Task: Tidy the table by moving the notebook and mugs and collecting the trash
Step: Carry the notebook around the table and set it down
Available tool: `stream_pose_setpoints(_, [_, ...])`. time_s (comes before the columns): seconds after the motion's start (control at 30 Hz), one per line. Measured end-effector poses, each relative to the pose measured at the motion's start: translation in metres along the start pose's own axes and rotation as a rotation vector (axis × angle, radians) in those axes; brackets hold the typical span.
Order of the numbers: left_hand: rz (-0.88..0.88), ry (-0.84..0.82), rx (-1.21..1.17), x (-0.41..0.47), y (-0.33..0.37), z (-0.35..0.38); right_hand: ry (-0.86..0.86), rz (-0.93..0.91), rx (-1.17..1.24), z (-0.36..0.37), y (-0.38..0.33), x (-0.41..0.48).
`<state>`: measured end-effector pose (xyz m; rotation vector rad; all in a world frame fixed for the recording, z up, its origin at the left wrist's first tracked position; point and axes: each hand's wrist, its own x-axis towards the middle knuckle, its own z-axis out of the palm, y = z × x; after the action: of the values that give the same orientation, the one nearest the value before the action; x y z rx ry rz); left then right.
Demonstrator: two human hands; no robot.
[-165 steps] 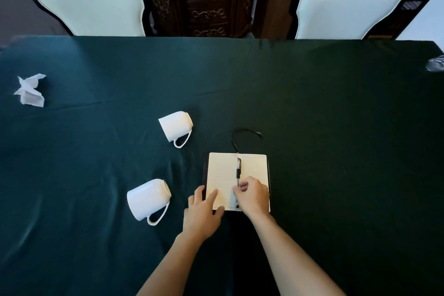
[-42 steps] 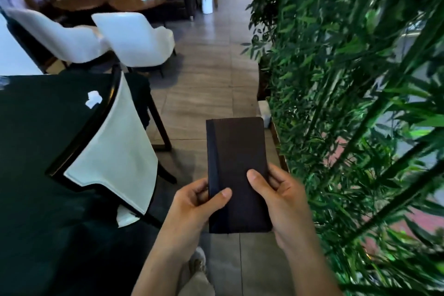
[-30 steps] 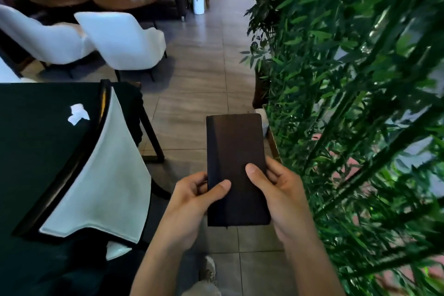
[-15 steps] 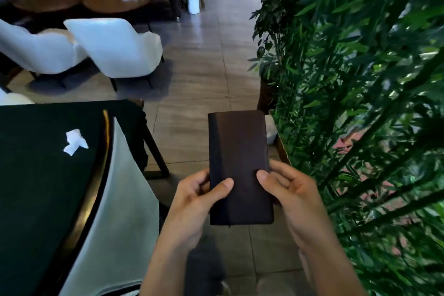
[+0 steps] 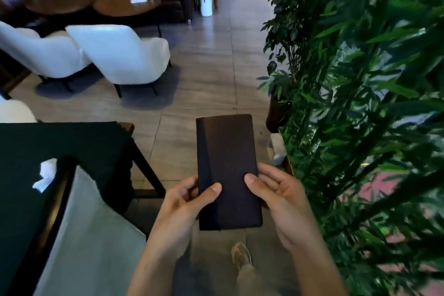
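Observation:
The closed dark notebook is held upright in front of me, over the tiled floor. My left hand grips its lower left edge with the thumb on the cover. My right hand holds the lower right edge, thumb on the cover too. At the left lies the green-clothed table, with a crumpled white tissue on it, partly behind a chair back. No mugs are in view.
A white-backed chair stands against the table at lower left. Tall green plants fill the right side. White armchairs and round wooden tables stand farther off. My foot is on the tiled floor.
Earlier the notebook lay open on the table with a pen under my hands. It is closed and carried away from the table now; over the last second the view has moved forward past the chair.

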<state>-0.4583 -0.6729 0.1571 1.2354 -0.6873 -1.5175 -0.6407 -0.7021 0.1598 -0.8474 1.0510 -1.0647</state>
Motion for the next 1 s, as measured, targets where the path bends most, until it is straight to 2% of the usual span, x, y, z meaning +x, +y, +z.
stream_pose_setpoints(0.23, [0.065, 0.012, 0.030, 0.095, 0.039, 0.035, -0.057, -0.015, -0.034, -0.017, -0.049, 0.102])
stream_pose_setpoints(0.43, [0.085, 0.116, 0.042, 0.143, 0.050, 0.033, -0.109, 0.046, -0.082, -0.012, -0.054, 0.173])
stream_pose_setpoints(0.73, [0.040, 0.285, -0.021, 0.204, 0.069, -0.018, -0.206, 0.144, -0.152, 0.043, -0.042, 0.262])
stream_pose_setpoints(1.0, [0.085, 0.381, -0.057, 0.265, 0.127, -0.105, -0.342, 0.116, -0.212, 0.146, -0.046, 0.349])
